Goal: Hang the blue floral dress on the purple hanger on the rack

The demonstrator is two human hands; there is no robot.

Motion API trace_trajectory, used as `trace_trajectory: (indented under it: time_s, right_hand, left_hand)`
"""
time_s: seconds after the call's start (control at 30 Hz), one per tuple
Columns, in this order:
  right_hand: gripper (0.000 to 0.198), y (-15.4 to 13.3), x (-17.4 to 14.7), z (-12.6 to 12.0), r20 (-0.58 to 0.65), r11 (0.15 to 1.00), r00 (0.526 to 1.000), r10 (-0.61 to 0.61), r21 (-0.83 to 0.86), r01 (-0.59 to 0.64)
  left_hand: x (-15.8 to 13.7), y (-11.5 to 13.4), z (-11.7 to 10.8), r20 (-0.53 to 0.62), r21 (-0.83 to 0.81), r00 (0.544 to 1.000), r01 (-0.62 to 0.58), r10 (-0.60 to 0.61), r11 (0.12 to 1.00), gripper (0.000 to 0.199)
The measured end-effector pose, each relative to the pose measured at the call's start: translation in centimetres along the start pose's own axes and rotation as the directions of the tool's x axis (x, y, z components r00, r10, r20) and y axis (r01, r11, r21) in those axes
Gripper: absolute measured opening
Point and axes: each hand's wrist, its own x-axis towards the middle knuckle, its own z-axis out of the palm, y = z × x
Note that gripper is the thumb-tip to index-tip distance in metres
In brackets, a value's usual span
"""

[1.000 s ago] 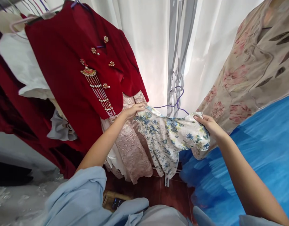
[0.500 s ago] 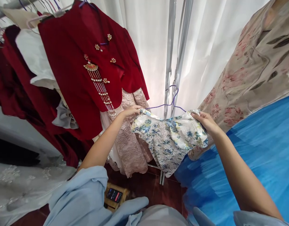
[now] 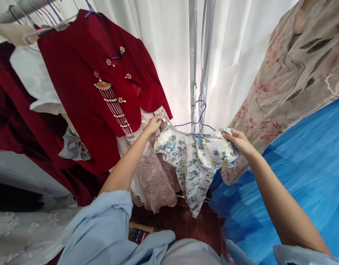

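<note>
- Left hand [image 3: 154, 124]: grip closed on the left shoulder of the floral garment [image 3: 195, 160], fingers pinching the cloth right at its upper edge.
- Right hand [image 3: 237, 140]: grip closed on the right shoulder of the same garment, thumb on top, cloth bunched under the fingers.
- Floral garment: small white piece printed in blue and yellow, spread between the two hands in mid-air, hem hanging free above the floor [image 3: 197, 228]. It sits in front of the pink lace dress [image 3: 154, 176] and just left of the blue tulle [image 3: 302, 173].
- Purple hanger [image 3: 198, 119]: its wire arms run into the neck of the floral garment; the hook rises against the metal rack post [image 3: 193, 66]. Cannot tell whether the hook bears on anything or merely stands in front of the post.
- Judged state of the work: garment is already on its hanger, both shoulders being settled over the wire. Hanging it on a rail is not yet done; the weight appears to be in the hands.
- Surroundings: red jacket [image 3: 97, 84] with pearl tassel on the rail at upper left, beige floral dress [image 3: 291, 81] at upper right, white curtain [image 3: 164, 48] behind, phone [image 3: 138, 235] on the floor below.
</note>
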Motion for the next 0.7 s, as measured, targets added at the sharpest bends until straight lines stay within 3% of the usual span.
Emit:
trace_trajectory:
  time_s: [0.07, 0.1, 0.23, 0.3, 0.4, 0.53, 0.6, 0.7]
  right_hand:
    - [0.044, 0.1, -0.3, 0.3, -0.007, 1.000, 1.000, -0.003, 0.002, 0.003]
    - [0.045, 0.1, -0.4, 0.5, -0.012, 1.000, 1.000, -0.004, 0.002, 0.004]
    - [0.047, 0.3, -1.1, 1.0, -0.056, 0.999, 0.998, -0.040, -0.030, 0.038]
    - [0.047, 0.6, -1.4, 0.8, -0.107, 0.995, 0.991, -0.079, -0.070, 0.072]
    - [0.049, 1.4, -1.9, 0.3, -0.247, 0.967, 0.955, -0.163, -0.232, 0.106]
    - [0.043, 1.5, -2.0, 0.3, -0.254, 0.829, 0.931, -0.264, -0.552, 0.085]
    - [0.049, 0.5, -1.8, 0.1, -0.241, 0.779, 0.925, -0.292, -0.621, 0.084]
    - [0.052, -2.0, -2.1, -1.3, -0.326, 0.782, 0.884, -0.336, -0.620, 0.068]
  left_hand:
    - [1.6, 2.8, 2.3, -0.038, 0.052, 0.988, -0.149, 0.151, 0.987, 0.020]
    - [2.1, 4.3, 3.6, -0.003, 0.050, 0.980, -0.199, 0.199, 0.979, 0.021]
    - [1.4, 9.4, 7.5, 0.285, -0.085, 0.909, -0.293, 0.305, 0.952, 0.037]
    - [0.0, 9.8, 7.4, 0.319, -0.061, 0.892, -0.317, 0.319, 0.946, 0.040]
    - [-2.4, 7.7, 5.4, 0.336, 0.093, 0.902, -0.320, 0.273, 0.943, 0.029]
    - [-4.9, 5.3, 3.4, 0.363, 0.214, 0.890, -0.369, 0.277, 0.905, 0.036]
    - [-5.7, 6.3, 3.6, 0.277, 0.254, 0.908, -0.383, 0.313, 0.888, 0.033]
    - [-6.4, 10.1, 4.7, 0.219, 0.331, 0.908, -0.415, 0.358, 0.848, 0.028]
